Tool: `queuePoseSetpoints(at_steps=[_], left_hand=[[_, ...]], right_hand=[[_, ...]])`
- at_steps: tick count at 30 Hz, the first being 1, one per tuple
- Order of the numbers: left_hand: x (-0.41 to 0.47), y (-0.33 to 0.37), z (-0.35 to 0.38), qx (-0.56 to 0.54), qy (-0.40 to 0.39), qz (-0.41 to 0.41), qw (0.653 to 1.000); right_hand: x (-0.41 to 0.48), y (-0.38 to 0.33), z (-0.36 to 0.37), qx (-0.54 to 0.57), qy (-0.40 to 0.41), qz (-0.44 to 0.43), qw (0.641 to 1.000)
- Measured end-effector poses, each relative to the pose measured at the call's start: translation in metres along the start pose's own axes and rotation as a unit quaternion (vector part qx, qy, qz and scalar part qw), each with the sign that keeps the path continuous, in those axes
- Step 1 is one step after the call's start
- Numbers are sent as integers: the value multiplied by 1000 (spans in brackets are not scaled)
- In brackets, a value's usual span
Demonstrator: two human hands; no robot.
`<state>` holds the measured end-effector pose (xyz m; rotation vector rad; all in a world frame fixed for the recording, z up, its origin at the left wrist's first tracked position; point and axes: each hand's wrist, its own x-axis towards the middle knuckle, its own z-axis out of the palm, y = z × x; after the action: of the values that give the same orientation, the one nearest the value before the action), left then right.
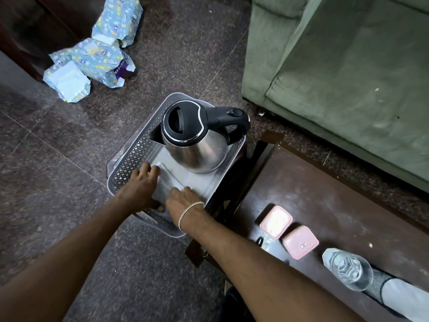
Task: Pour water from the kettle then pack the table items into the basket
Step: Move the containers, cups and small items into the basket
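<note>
A steel kettle with a black lid and handle stands upright in the far half of a clear perforated basket. The basket sits just off the left end of the dark table. Both my hands reach into its near half. My left hand spreads its fingers by the left wall. My right hand, with a bracelet on the wrist, curls down beside it. Between them lies a see-through item that both hands touch; what it is I cannot tell.
On the table stand two pink lidded boxes, a clear glass and a grey and black mesh item. A green sofa fills the far right. Blue patterned packs lie on the stone floor at far left.
</note>
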<state>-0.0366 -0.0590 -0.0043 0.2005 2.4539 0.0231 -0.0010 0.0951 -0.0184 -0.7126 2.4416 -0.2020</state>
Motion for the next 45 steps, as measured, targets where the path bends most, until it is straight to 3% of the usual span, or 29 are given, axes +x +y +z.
queuePoseSetpoints(at_steps=[7,12,17,21,25,29,31,36,45], left_hand=[[-12,7,2,-23,30,-25,999],[-35,25,-5,-43,97,-30,994],[-67,68,-11,-74,232,31,969],[-87,126,-8,-130,291,119,940],[-85,194,10,-151,222,178,947],[-60,254,44,-99,95,220,966],[-45,274,60,-63,55,228,970],[-11,299,84,43,5,227,973],[16,312,96,127,4,300,945]], right_hand=[[-14,0,-1,15,46,-15,999],[-56,9,-13,104,159,-59,980],[-118,29,-13,172,268,-54,946],[-176,66,10,220,335,38,915],[-226,114,52,271,337,173,885],[-251,148,93,301,228,358,854],[-256,157,106,301,203,403,840],[-245,171,124,186,140,410,882],[-234,184,137,170,121,412,887]])
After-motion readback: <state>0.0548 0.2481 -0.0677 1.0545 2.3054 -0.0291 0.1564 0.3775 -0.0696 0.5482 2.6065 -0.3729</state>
